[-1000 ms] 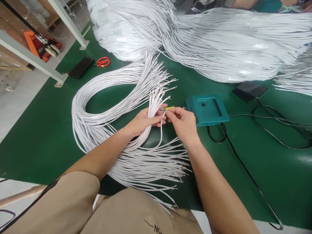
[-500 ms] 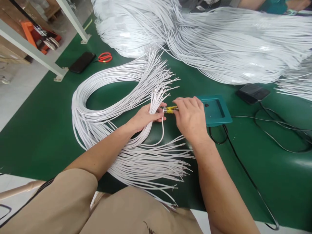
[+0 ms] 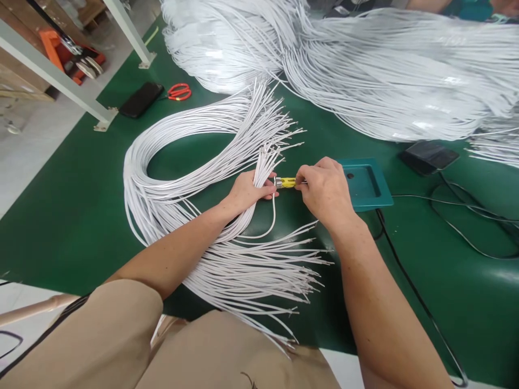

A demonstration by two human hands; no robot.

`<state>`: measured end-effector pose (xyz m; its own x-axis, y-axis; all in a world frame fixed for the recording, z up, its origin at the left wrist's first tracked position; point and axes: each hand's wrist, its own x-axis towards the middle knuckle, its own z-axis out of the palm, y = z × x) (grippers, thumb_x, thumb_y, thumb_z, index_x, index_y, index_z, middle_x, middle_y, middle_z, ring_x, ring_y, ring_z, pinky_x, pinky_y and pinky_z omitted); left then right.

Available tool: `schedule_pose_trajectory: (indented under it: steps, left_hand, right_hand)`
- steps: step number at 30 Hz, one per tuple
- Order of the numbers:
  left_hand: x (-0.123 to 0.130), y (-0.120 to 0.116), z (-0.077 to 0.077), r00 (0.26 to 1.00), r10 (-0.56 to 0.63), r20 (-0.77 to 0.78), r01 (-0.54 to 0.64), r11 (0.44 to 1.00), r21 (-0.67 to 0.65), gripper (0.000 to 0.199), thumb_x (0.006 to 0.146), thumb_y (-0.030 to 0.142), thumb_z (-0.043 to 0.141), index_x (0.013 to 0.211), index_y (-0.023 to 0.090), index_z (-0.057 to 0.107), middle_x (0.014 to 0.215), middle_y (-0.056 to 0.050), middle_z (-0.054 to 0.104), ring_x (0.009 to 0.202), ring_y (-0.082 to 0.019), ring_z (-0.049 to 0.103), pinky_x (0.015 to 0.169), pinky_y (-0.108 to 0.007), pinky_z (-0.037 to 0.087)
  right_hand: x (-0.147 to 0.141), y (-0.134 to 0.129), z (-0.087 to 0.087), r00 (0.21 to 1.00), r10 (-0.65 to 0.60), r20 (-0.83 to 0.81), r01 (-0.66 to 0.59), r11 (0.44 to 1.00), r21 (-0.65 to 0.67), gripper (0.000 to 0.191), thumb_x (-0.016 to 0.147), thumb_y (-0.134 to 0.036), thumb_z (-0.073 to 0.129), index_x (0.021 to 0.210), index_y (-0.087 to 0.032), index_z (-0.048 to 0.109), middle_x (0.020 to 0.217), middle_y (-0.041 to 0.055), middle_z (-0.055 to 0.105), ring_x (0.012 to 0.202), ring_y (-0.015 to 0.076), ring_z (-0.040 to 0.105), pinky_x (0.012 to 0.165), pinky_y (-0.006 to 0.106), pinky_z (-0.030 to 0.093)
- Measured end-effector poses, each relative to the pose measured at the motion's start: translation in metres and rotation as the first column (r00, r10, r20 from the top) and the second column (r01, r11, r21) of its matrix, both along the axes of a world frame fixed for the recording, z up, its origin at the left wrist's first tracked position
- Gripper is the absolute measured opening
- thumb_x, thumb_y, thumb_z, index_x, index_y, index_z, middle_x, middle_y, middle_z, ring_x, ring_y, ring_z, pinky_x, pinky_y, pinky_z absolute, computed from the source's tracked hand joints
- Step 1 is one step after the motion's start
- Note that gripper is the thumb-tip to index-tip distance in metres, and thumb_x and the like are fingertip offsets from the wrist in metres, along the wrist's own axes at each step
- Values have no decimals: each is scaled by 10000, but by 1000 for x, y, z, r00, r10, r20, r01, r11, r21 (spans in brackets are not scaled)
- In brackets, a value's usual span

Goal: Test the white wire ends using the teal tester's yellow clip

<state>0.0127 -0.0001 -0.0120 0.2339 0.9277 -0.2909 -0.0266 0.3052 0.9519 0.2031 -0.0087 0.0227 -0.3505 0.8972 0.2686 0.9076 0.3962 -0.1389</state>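
My left hand [image 3: 252, 189] is wrapped round a small bunch of white cables [image 3: 265, 165], their ends pointing up past the thumb. One cable loops down separately from the fingertips. My right hand [image 3: 326, 189] grips a small yellow tool [image 3: 288, 182], whose metal end touches the cable at my left fingertips. Around my left forearm lies a large curved bundle of white cables [image 3: 135, 162], with one set of ends above my hand and another spread out below it.
A teal tray [image 3: 386, 189] sits just right of my right hand, near a black device [image 3: 430, 156] with black cords. Red-handled scissors [image 3: 179, 92] and a black phone [image 3: 141, 100] lie at upper left. Large white cable piles [image 3: 385, 70] fill the back, with a person's arm behind.
The whole view has shifted slightly, so most things appear a little further right. The yellow tool looks more level, and both hands keep their holds.
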Motion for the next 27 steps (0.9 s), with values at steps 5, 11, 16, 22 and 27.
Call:
schedule_pose_trajectory:
  steps: [5,11,16,22,27]
  left_hand:
    - [0,0,2,999,-20,-30,20,1000,-17,423,650,166,792,1038,91,641,747,-28,684,699,-174,723,690,-268,588]
    - [-2,0,2,999,-53,-9,53,998,-32,414,658,171,781,1039,91,638,749,-28,684,731,-181,728,735,-274,585]
    - [-7,0,5,999,-38,18,39,997,-67,429,658,176,782,1053,98,634,748,-27,678,736,-176,722,742,-279,576]
    - [-13,-5,12,998,-18,58,13,997,75,443,661,257,785,1071,164,643,1065,-63,685,727,-114,676,552,-185,464]
    - [-13,-7,14,994,-43,99,33,994,100,486,674,309,786,1104,172,606,1004,-57,703,748,-113,650,587,-190,452]
  right_hand:
    - [-1,-4,5,1000,3,5,-3,1000,-7,192,855,-175,499,792,-195,679,687,80,623,837,265,516,888,479,400]
    - [11,-17,2,953,-302,-14,299,938,177,331,924,-285,468,1196,-140,588,1288,188,585,1259,353,437,1083,664,152]
    - [19,-18,-7,933,-357,-45,359,912,200,410,955,-308,397,1311,-143,518,1381,196,518,1331,358,393,1076,642,200]
    - [-24,-41,19,976,63,-209,-46,995,88,285,958,-288,417,1022,-182,673,1019,116,697,956,244,583,865,389,426]
    - [-68,-67,18,931,364,-19,-361,912,-197,213,858,-112,490,774,-122,685,760,132,682,823,245,597,752,374,399]
